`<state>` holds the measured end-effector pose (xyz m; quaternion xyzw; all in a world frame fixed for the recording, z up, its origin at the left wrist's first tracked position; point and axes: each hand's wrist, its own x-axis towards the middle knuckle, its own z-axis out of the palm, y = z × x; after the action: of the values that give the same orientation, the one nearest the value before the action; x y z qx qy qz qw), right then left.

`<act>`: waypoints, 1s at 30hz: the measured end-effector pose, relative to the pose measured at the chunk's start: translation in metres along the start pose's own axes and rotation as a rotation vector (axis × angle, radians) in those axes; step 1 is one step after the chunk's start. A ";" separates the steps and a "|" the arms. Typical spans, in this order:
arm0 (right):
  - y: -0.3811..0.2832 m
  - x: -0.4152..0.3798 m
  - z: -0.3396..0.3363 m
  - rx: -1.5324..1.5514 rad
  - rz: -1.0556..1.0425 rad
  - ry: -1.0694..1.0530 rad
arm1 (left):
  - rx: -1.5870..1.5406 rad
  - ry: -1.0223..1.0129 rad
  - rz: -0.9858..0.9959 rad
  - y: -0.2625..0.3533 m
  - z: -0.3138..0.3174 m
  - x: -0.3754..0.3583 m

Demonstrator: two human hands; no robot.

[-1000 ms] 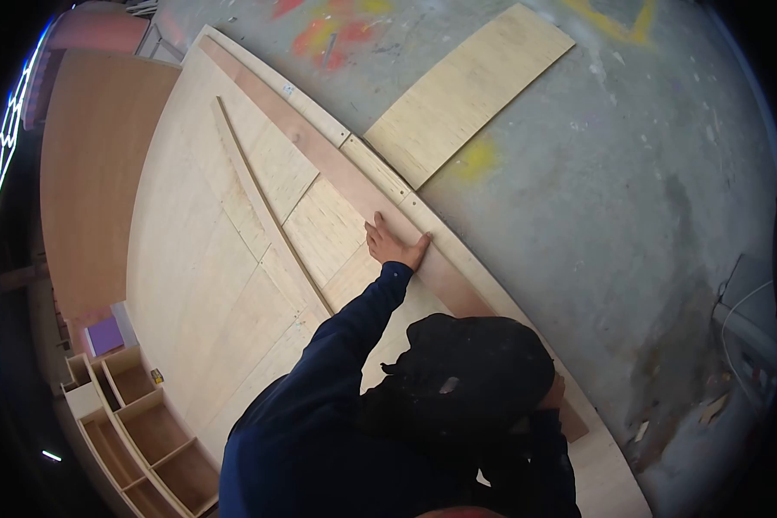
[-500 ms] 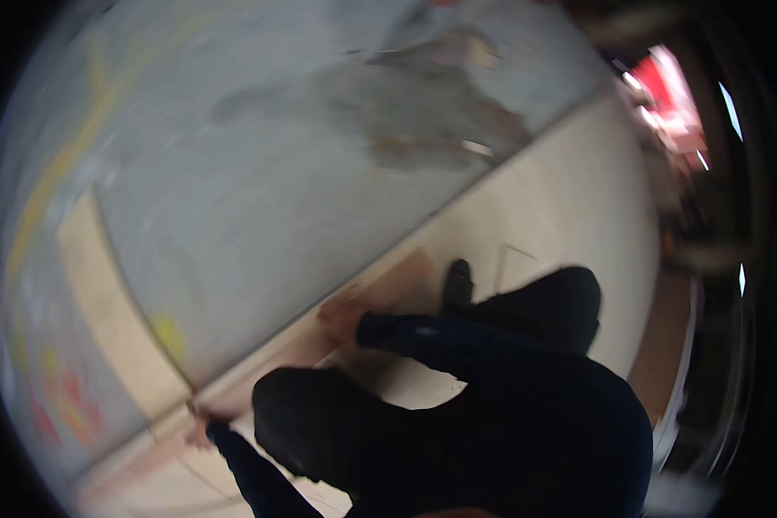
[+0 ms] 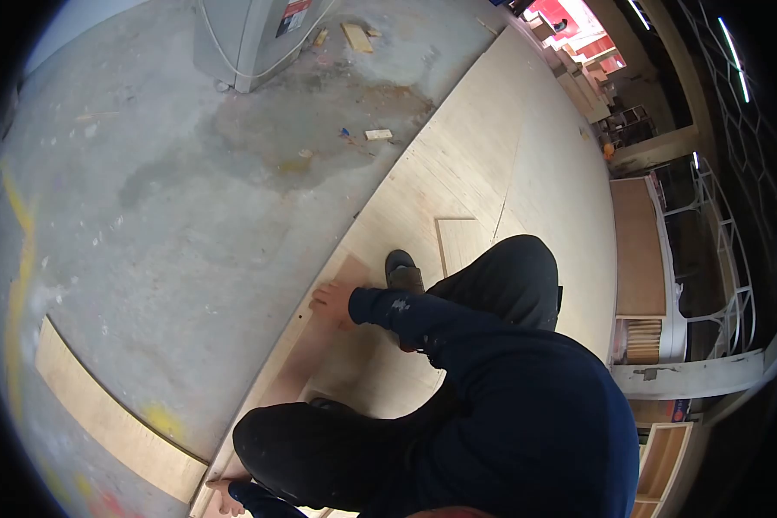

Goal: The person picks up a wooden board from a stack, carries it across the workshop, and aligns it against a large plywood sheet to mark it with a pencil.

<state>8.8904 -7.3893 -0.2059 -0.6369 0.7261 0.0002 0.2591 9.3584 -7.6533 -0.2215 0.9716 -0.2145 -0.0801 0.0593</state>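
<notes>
My right hand lies on a reddish wooden strip along the edge of a plywood platform, its fingers spread toward the concrete. Lower down, my left hand touches the platform edge, fingers apart, beside the end of a curved plywood piece. That piece lies over the grey floor and meets the edge. Between the hands, my bent knee covers part of the strip. Neither hand is wrapped round anything visible.
Grey concrete floor is on the left, with wood scraps and a grey post with a cable at the top. A small board lies near my shoe. Shelving and white metal frames stand at the right.
The view has turned and sharpened, bringing the post and shelving into sight. Both hands are still at the platform edge; my left hand now appears lower, near the bottom of the frame.
</notes>
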 end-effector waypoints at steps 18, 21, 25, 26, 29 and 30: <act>0.057 -0.031 -0.032 -0.029 0.164 -0.040 | 0.118 0.359 0.014 -0.035 0.081 0.084; 0.068 -0.034 -0.034 -0.028 0.097 -0.015 | 0.126 0.354 -0.005 -0.034 0.084 0.087; 0.100 -0.040 -0.016 -0.066 0.136 -0.001 | 0.186 0.411 -0.078 -0.040 0.104 0.112; 0.109 -0.041 -0.005 -0.103 0.110 0.062 | 0.292 0.290 0.050 -0.036 0.086 0.101; 0.123 -0.039 -0.002 -0.076 0.083 -0.073 | 0.536 0.582 -0.022 -0.056 0.129 0.143; 0.114 -0.036 -0.019 -0.088 0.189 -0.163 | 0.435 0.496 0.027 -0.057 0.120 0.138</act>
<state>8.7795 -7.3411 -0.2134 -0.5744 0.7586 0.1080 0.2879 9.4838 -7.6702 -0.3654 0.9485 -0.2185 0.2072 -0.0983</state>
